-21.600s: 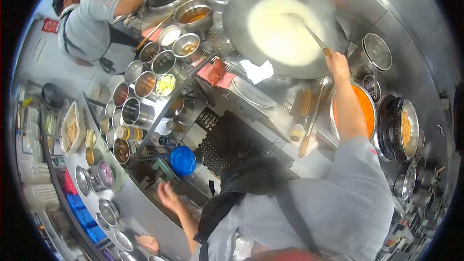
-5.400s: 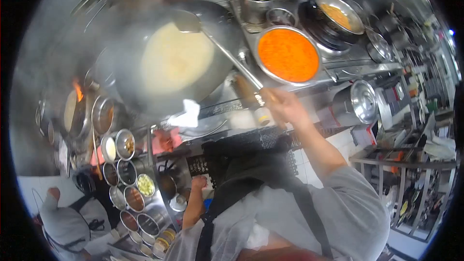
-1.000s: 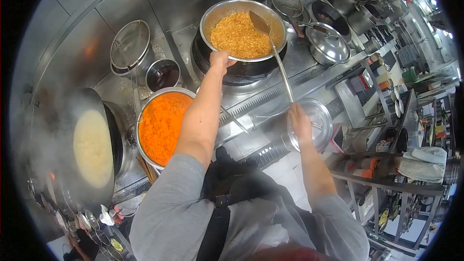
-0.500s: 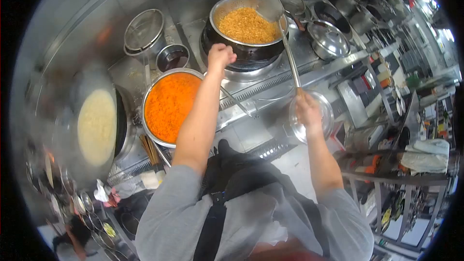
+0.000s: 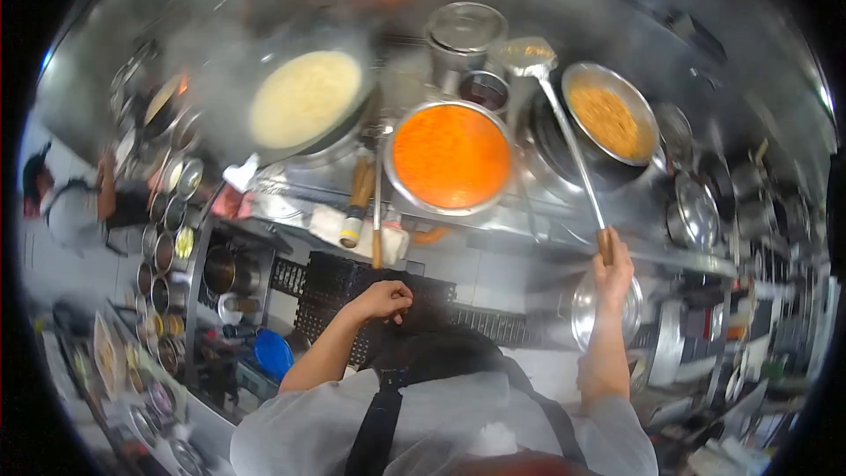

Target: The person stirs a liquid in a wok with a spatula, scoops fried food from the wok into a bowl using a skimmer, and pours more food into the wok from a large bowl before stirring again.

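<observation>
My right hand (image 5: pixel 614 266) is wrapped round the wooden handle of a long metal ladle (image 5: pixel 577 154). The ladle's wide head, with some golden food on it, is raised between the orange pot and the strainer pot. My left hand (image 5: pixel 384 301) hangs with curled fingers in front of the stove, nearest to a wooden-handled tool (image 5: pixel 377 234); whether it holds anything is hidden. A bowl of bright orange food (image 5: pixel 451 157) stands at the centre. To its right a metal bowl of golden crumbly food (image 5: pixel 608 119) sits tilted on a dark wok.
A steaming wok of pale liquid (image 5: pixel 308 99) is at the left. A strainer on a pot (image 5: pixel 465 31) stands behind the orange bowl. A lidded pot (image 5: pixel 693 211) is at the right. Another person (image 5: pixel 75 211) stands far left, near shelves of containers.
The view has turned left. My left hand has drawn back from the golden food's bowl toward my body. The ladle's head has moved away from that bowl, to its left.
</observation>
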`<act>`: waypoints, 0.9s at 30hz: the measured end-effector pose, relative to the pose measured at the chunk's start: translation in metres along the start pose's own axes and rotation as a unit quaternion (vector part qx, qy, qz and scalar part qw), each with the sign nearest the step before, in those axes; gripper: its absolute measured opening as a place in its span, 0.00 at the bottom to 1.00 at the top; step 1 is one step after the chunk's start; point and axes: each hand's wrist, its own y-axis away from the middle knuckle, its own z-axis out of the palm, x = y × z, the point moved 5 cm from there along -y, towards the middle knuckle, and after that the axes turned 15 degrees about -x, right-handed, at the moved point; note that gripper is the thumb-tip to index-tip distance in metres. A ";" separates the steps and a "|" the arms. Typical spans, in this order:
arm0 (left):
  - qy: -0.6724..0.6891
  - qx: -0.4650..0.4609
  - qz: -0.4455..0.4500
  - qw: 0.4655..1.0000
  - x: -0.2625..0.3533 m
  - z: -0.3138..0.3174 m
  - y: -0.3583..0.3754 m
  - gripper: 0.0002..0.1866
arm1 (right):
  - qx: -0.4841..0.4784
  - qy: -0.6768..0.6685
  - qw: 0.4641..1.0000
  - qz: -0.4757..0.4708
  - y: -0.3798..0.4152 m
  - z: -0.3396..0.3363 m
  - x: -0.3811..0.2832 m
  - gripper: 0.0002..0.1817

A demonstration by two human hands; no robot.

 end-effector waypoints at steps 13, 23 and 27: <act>-0.060 0.038 0.048 0.996 -0.078 -0.128 0.104 0.14 | -0.112 -0.051 0.980 -0.159 -0.068 0.133 -0.245 0.26; -0.068 0.070 -0.010 0.995 -0.103 -0.217 0.114 0.14 | 0.053 -0.290 0.954 0.062 -0.058 0.059 -0.193 0.29; -0.135 -0.016 -0.120 0.984 -0.143 -0.178 0.074 0.11 | 0.101 -0.216 0.963 0.129 -0.051 0.013 -0.129 0.27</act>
